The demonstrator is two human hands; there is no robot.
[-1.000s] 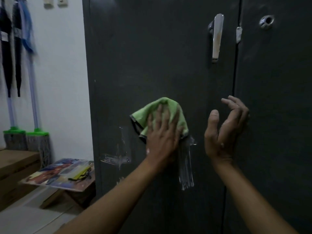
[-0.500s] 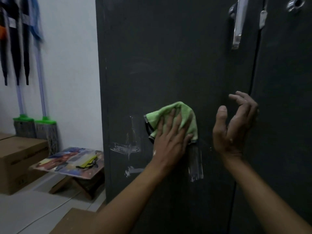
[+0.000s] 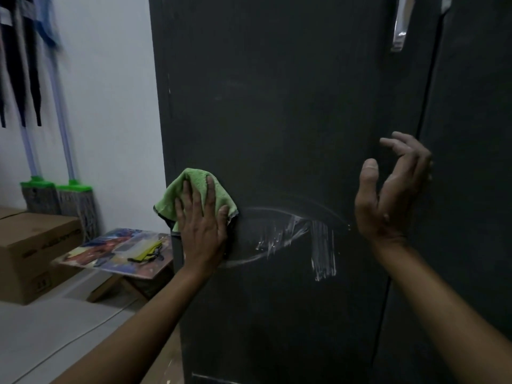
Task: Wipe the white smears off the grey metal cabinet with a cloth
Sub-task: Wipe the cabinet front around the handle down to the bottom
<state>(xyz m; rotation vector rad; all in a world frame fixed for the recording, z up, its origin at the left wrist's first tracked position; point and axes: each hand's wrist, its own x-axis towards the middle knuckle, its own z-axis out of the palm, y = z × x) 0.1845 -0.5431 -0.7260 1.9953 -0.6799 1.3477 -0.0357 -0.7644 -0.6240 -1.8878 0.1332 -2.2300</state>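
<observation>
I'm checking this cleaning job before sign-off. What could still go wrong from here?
The left hand presses the green cloth at the cabinet door's left edge, while white smears remain to its right; they might be missed. Curved streaks suggest the cloth may spread residue rather than lift it. The right hand against the door may leave fresh marks.

The left hand (image 3: pixel 202 228) is covering the middle of the green cloth (image 3: pixel 194 195), hiding the stretch of cabinet (image 3: pixel 277 106) door beneath. The door handle (image 3: pixel 400 26) is running off the top edge, only its lower end showing. Left of the cabinet, the mops (image 3: pixel 74 200) are blurring, their poles leaving the frame upward. The print on the cardboard box (image 3: pixel 33 245) is smearing beyond reading. Both forearms are leaving the bottom edge.
</observation>
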